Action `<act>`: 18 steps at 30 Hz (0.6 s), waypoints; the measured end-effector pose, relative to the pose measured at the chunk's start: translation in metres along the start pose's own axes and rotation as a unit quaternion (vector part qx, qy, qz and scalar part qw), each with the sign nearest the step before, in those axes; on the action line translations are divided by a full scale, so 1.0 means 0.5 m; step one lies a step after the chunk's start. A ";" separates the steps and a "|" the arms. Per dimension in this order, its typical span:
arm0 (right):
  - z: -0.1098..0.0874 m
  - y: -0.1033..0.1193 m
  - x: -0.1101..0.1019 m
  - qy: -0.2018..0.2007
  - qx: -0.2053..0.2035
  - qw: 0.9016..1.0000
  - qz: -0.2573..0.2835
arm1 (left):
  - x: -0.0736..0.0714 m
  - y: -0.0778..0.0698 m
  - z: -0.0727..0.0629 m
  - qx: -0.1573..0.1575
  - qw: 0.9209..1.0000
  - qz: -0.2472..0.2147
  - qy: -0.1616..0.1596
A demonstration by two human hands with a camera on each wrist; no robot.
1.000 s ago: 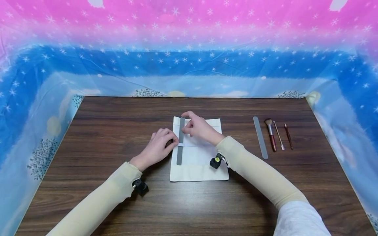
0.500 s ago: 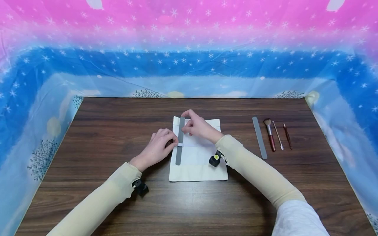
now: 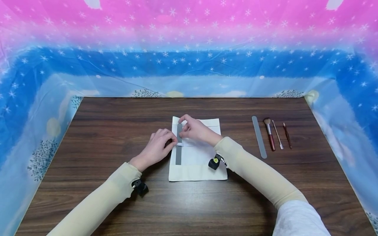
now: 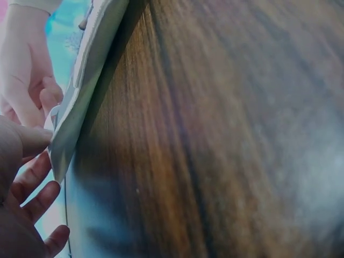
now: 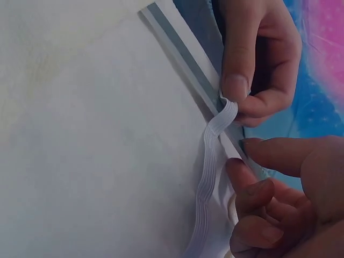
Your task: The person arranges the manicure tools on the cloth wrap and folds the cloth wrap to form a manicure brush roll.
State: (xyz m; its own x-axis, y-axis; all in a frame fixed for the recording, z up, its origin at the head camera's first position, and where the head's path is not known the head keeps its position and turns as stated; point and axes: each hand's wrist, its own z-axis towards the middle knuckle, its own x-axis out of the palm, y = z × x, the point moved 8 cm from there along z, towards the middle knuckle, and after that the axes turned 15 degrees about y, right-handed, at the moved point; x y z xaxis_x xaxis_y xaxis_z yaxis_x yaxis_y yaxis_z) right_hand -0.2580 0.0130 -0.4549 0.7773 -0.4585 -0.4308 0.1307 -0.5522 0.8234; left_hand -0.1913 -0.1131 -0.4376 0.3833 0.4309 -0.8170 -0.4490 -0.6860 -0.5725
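A white cloth tool case [image 3: 200,157] lies flat on the table, with a grey nail file [image 3: 178,155] lengthwise along its left side. White elastic [image 5: 201,177] crosses over the file near its middle. My left hand [image 3: 159,142] pinches the elastic beside the file between thumb and finger; its other fingers are at the case's edge in the left wrist view. My right hand [image 3: 198,128] holds the file's far part, index finger at the tip and thumb along the side. The file's near end is hidden under the case's front pocket [image 3: 195,173].
To the right on the brown wooden table [image 3: 118,114] lie a second grey nail file [image 3: 259,137], a makeup brush [image 3: 270,134], a thin metal stick with a flat tip [image 3: 277,135] and a slim dark red tool [image 3: 287,136]. A patterned curtain [image 3: 189,62] surrounds the table.
The file has slid toward me, its near end going under the front pocket, so less of it shows. My right hand has moved with it. My left hand has stayed in place.
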 end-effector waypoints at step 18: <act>-0.006 0.000 0.018 0.018 0.015 0.997 -0.069 | 0.004 0.011 0.001 -0.009 1.000 0.003 0.002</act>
State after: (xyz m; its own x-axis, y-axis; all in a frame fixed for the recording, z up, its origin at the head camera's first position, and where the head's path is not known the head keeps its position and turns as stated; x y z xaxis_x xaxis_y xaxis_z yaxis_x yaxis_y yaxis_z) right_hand -0.2491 0.0111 -0.4575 0.7750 -0.3519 -0.5249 0.2191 -0.6294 0.7456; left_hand -0.1934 -0.1160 -0.4425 0.3832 0.4252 -0.8200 -0.4367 -0.6989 -0.5665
